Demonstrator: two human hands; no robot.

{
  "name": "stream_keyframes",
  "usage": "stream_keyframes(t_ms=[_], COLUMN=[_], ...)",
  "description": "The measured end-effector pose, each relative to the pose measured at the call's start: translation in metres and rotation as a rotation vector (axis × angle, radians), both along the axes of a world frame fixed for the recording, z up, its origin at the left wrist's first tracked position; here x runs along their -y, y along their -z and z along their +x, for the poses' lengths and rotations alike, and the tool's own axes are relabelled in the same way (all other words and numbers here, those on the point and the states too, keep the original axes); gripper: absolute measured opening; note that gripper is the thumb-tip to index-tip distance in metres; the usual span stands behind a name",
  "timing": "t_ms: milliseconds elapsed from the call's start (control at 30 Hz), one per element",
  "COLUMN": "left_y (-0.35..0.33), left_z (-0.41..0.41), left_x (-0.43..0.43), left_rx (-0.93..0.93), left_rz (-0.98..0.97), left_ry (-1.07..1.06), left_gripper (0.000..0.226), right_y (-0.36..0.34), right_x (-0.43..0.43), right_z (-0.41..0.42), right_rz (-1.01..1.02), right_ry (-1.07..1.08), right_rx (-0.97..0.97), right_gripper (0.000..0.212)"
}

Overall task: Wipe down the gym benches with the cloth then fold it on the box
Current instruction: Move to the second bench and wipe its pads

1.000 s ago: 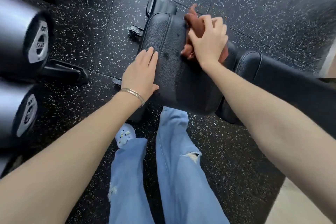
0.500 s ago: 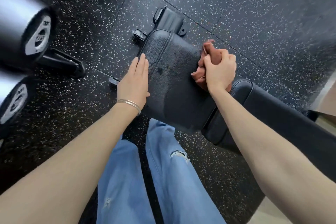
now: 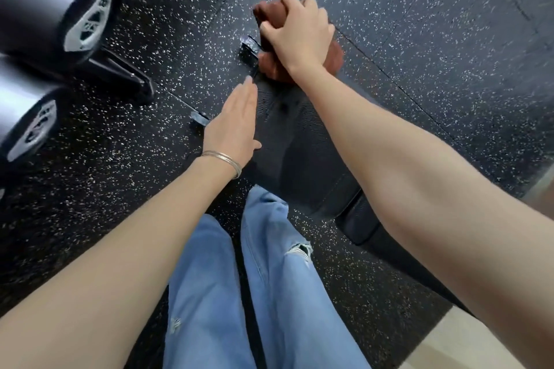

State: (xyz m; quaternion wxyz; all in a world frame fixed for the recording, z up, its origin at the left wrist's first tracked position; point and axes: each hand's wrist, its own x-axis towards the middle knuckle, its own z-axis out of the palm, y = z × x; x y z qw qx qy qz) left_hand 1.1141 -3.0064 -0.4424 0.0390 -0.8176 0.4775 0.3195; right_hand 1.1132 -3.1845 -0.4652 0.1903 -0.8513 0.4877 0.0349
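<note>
Right hand (image 3: 299, 33) is bunched round the brown cloth (image 3: 274, 67) at the black bench's (image 3: 299, 144) far end; left hand (image 3: 235, 123) lies flat, fingers straight, on its left edge.

a gym: speckled rubber floor (image 3: 419, 9), big dumbbells (image 3: 87, 21), a padded bench (image 3: 299, 153).

Cloth (image 3: 272, 67) mostly hidden under right hand (image 3: 299, 33); 2 dumbbells (image 3: 45, 9) blurred & cut off at L edge.
</note>
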Motion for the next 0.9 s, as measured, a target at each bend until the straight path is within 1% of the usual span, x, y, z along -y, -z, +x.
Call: stream_keyframes(t_ms=[67, 100, 133, 233, 267, 333, 400, 433, 500, 567, 667, 733, 800, 833, 900], left_y=[-0.001, 0.0, -0.001, -0.001, -0.001, 0.0, 0.001, 0.001, 0.001, 0.002, 0.005, 0.007, 0.008, 0.008, 0.009], left_z=[0.004, 0.007, 0.01, 0.02, 0.024, 0.03, 0.035, 0.037, 0.041, 0.044, 0.049, 0.053, 0.056, 0.059, 0.067], left_x=[-0.01, -0.017, -0.024, -0.038, -0.041, -0.047, -0.052, -0.054, -0.056, -0.058, -0.059, -0.061, -0.064, -0.067, -0.073], left_rx=[-0.087, -0.116, -0.13, -0.142, -0.145, -0.162, -0.176, -0.187, -0.218, -0.231, -0.244, -0.21, -0.126, -0.077, -0.008], left_rz=[0.027, 0.031, 0.04, 0.05, 0.054, 0.078, 0.082, 0.078, 0.069, 0.057, 0.053, 0.056, 0.054, 0.049, 0.04], left_ry=[-0.126, -0.149, -0.148, -0.098, -0.086, -0.062, -0.023, -0.003, 0.03, 0.057, 0.106, 0.171, 0.254, 0.286, 0.296], left_gripper=[0.103, 0.101, 0.1, 0.093, 0.091, 0.087, 0.087, 0.087, 0.088, 0.09, 0.093, 0.093, 0.092, 0.091, 0.089], right_y=[-0.002, -0.002, -0.003, -0.007, -0.008, -0.012, -0.014, -0.014, -0.013, -0.009, -0.005, 0.0, 0.0, 0.001, -0.002], right_x=[-0.008, -0.018, -0.032, -0.085, -0.104, -0.135, -0.137, -0.129, -0.107, -0.073, -0.032, -0.029, -0.055, -0.076, -0.128], right_z=[-0.021, -0.034, -0.048, -0.093, -0.109, -0.136, -0.142, -0.135, -0.111, -0.08, -0.04, -0.026, -0.026, -0.03, -0.043], right_rz=[-0.047, -0.077, -0.093, -0.057, -0.047, -0.018, 0.027, 0.024, -0.041, -0.096, -0.115, -0.126, -0.181, -0.198, -0.17], right_ry=[-0.072, -0.129, -0.167, -0.173, -0.214, -0.362, -0.428, -0.404, -0.281, -0.084, 0.225, 0.351, 0.357, 0.301, 0.13], right_rx=[0.011, 0.01, 0.017, 0.079, 0.081, 0.064, 0.058, 0.056, 0.035, -0.016, -0.02, -0.02, -0.049, -0.049, -0.027], right_gripper=[0.043, 0.044, 0.044, 0.043, 0.044, 0.047, 0.045, 0.042, 0.04, 0.042, 0.043, 0.041, 0.043, 0.043, 0.04])
